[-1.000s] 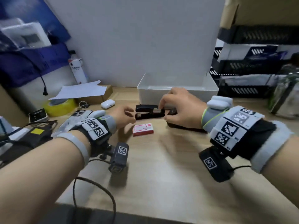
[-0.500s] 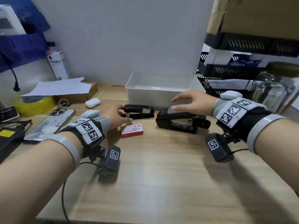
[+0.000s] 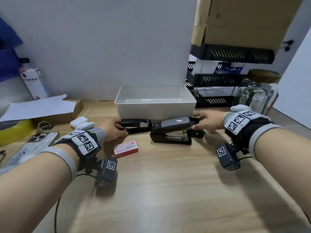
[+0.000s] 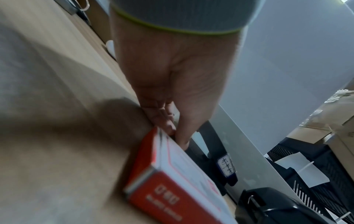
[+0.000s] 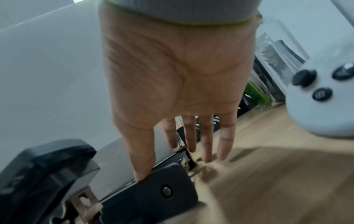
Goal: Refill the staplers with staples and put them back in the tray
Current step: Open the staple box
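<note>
A small black stapler (image 3: 136, 126) lies in front of the empty white tray (image 3: 154, 107). My left hand (image 3: 117, 130) pinches its left end, thumb and fingers curled together in the left wrist view (image 4: 177, 136). Right of it stands a large black and grey stapler (image 3: 173, 130). My right hand (image 3: 200, 120) reaches its rear end with straight fingers. In the right wrist view the thumb touches the stapler's back (image 5: 145, 192) and the other fingers point down at the table. A red and white staple box (image 3: 126, 148) lies near my left wrist.
A phone (image 3: 30, 148), an earbud case (image 3: 78, 121), yellow tape (image 3: 15, 130) and a cardboard box under paper (image 3: 42, 108) fill the left side. A glass jar (image 3: 259, 93) and black stacked trays (image 3: 217, 91) stand at the right. A white wall panel rises behind the tray.
My right hand has left the small stapler and moved right to the large stapler's rear end, fingers now straight. My left hand has reached forward onto the small stapler's left end.
</note>
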The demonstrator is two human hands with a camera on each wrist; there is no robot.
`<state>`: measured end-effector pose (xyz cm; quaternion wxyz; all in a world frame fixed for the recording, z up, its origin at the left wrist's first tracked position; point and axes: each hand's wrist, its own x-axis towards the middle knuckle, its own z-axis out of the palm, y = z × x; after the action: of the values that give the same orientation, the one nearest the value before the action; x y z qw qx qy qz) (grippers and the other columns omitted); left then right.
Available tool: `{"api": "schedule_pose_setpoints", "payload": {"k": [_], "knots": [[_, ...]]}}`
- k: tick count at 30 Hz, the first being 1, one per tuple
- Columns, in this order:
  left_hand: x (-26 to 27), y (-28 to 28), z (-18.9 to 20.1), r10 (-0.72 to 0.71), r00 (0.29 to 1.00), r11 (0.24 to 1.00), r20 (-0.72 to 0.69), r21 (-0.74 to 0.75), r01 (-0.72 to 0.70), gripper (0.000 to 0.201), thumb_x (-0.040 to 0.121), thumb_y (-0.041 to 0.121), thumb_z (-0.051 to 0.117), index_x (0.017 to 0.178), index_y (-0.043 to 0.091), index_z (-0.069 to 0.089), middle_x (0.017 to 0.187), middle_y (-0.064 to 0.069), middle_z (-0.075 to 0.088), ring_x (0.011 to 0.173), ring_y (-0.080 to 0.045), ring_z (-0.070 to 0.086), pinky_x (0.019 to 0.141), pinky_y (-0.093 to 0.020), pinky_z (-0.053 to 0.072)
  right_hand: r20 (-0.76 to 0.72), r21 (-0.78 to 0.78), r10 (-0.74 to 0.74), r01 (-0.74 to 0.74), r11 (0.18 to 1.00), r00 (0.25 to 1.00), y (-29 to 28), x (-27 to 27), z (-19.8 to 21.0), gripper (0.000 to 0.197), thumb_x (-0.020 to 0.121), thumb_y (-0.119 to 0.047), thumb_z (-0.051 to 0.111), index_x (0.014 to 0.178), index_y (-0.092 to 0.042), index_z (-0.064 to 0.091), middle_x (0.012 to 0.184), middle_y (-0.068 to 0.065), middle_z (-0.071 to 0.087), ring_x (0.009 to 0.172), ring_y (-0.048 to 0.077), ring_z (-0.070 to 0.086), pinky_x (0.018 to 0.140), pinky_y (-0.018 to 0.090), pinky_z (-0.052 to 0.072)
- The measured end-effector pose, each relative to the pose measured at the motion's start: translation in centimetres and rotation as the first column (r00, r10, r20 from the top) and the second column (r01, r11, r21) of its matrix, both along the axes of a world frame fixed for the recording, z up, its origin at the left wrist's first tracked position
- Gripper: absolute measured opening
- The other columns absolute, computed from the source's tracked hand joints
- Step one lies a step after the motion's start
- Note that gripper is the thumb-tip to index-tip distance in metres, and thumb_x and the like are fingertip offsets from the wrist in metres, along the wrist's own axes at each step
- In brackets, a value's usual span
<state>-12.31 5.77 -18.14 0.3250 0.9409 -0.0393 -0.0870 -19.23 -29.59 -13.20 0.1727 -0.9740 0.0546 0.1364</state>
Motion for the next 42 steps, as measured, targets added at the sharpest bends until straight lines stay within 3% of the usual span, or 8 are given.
{"api": "schedule_pose_setpoints", "payload": {"k": [4,8,11,15,22,28,37,42], "knots": [[0.3,-0.9,1.2,-0.006,0.999,0.999,0.048,0.048,0.004,0.059,0.077,0.027,0.083,0.127,0.015,0.054,0.115,-0.003,0.061,0.100,-0.024,0.060,0.088,-0.037,0.051,0.073,0.051,0.025,-0.029,0.998,0.997,0.1,0.1,-0.2,0.064,0.083,-0.044,0.072,0.140,-0.027,0.047,0.068,-0.023,0.058,0.049,-0.008,0.056,0.054,0.006,0.042],[-1.5,-3.2,4.1,-0.176,0.910,0.976,0.376,0.185,0.113,0.048,0.073,0.043,0.082,0.111,0.022,0.061,0.104,-0.001,0.054,0.099,-0.020,0.054,0.083,-0.033,0.045,0.013,0.038,0.049,-0.050,0.998,0.999,0.0,0.6,-0.1,0.077,0.076,-0.052,0.076,0.140,-0.023,0.046,0.097,-0.013,0.062,0.084,0.007,0.061,0.075,0.018,0.046],[-3.4,-6.4,5.2,-0.371,0.861,0.928,0.348,0.163,0.334,0.044,0.074,0.048,0.080,0.113,0.032,0.065,0.099,0.009,0.059,0.095,-0.012,0.059,0.082,-0.029,0.048,0.018,-0.086,0.065,-0.063,0.994,0.998,-0.3,0.7,-0.1,0.093,0.066,-0.061,0.079,0.145,-0.028,0.043,0.138,-0.005,0.045,0.126,0.023,0.051,0.108,0.030,0.039],[-3.4,-9.5,4.2,-0.528,0.813,0.831,0.244,0.344,0.437,0.060,0.076,0.045,0.079,0.130,0.028,0.060,0.120,0.003,0.064,0.109,-0.017,0.061,0.093,-0.031,0.049,0.155,-0.129,0.079,-0.059,0.990,0.985,0.4,0.3,-0.5,0.094,0.052,-0.058,0.087,0.130,-0.029,0.045,0.122,0.001,0.033,0.108,0.023,0.052,0.096,0.033,0.047],[-3.2,-12.4,3.1,-0.539,0.808,0.826,0.239,0.340,0.450,0.029,0.081,0.040,0.077,0.096,0.027,0.056,0.094,0.006,0.060,0.087,-0.021,0.058,0.069,-0.027,0.036,0.331,-0.427,0.249,-0.091,0.900,0.910,-0.5,-0.4,-0.5,0.062,0.073,-0.033,0.078,0.123,-0.022,0.044,0.113,0.002,0.056,0.109,0.025,0.049,0.083,0.042,0.050],[-3.1,-16.4,2.0,-0.491,0.812,0.867,0.315,0.264,0.422,0.046,0.079,0.040,0.079,0.116,0.020,0.060,0.113,-0.001,0.070,0.102,-0.025,0.064,0.072,-0.025,0.037,0.311,-0.374,0.127,-0.002,0.927,0.942,-3.9,0.2,0.5,0.019,0.086,-0.022,0.066,0.101,-0.021,0.055,0.102,0.005,0.068,0.092,0.029,0.064,0.076,0.037,0.052],[-2.6,-19.6,1.6,-0.331,0.896,0.941,0.295,0.172,0.290,0.065,0.073,0.052,0.079,0.113,0.013,0.047,0.106,-0.007,0.064,0.096,-0.028,0.061,0.080,-0.039,0.051,0.314,-0.114,-0.091,0.132,0.985,0.945,-5.7,1.4,2.5,0.040,0.087,-0.007,0.052,0.123,-0.023,0.058,0.105,0.002,0.059,0.096,0.023,0.058,0.078,0.030,0.046],[-1.4,-14.0,4.6,-0.272,0.905,0.939,0.327,-0.115,0.324,0.016,0.088,0.037,0.070,0.085,0.022,0.066,0.082,0.000,0.072,0.074,-0.015,0.067,0.073,-0.031,0.053,0.551,-0.012,0.056,-0.059,0.998,0.833,2.8,0.9,4.1,0.027,0.082,-0.011,0.055,0.105,-0.022,0.064,0.094,-0.002,0.061,0.087,0.019,0.057,0.076,0.029,0.045]]}}
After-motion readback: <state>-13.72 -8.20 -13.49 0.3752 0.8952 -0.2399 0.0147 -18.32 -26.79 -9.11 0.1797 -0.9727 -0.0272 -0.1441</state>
